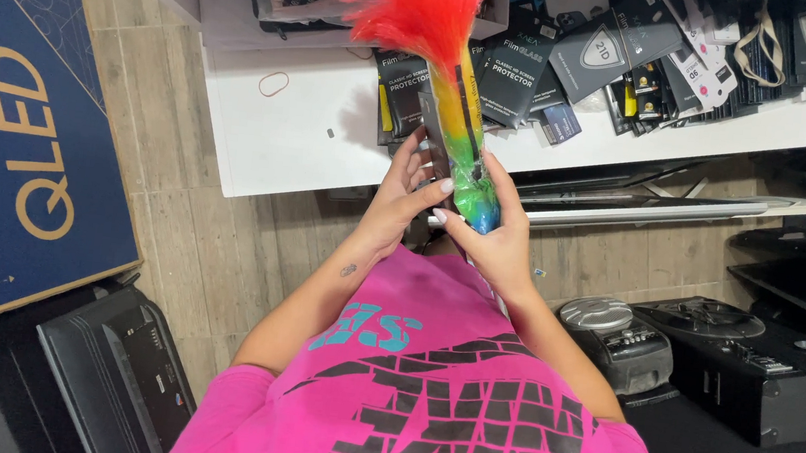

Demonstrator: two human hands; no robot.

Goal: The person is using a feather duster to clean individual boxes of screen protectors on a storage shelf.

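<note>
Both my hands are raised in front of my pink shirt and close around the same bundle. My right hand (498,238) grips the lower end of a rainbow feather duster (467,129), whose fluffy red top (415,3) points away from me over the white table (293,142). My left hand (398,195) holds a slim dark flat package (433,113) pressed against the duster's left side, fingertips on its edge. The duster's lower part looks wrapped in clear film.
Many dark flat accessory packages (596,58) lie heaped on the white table, with a rubber band (274,83) to their left. A large blue carton (18,130) leans at the left. Black devices (118,376), a round grey player (614,337) and a black box (754,364) sit on the floor.
</note>
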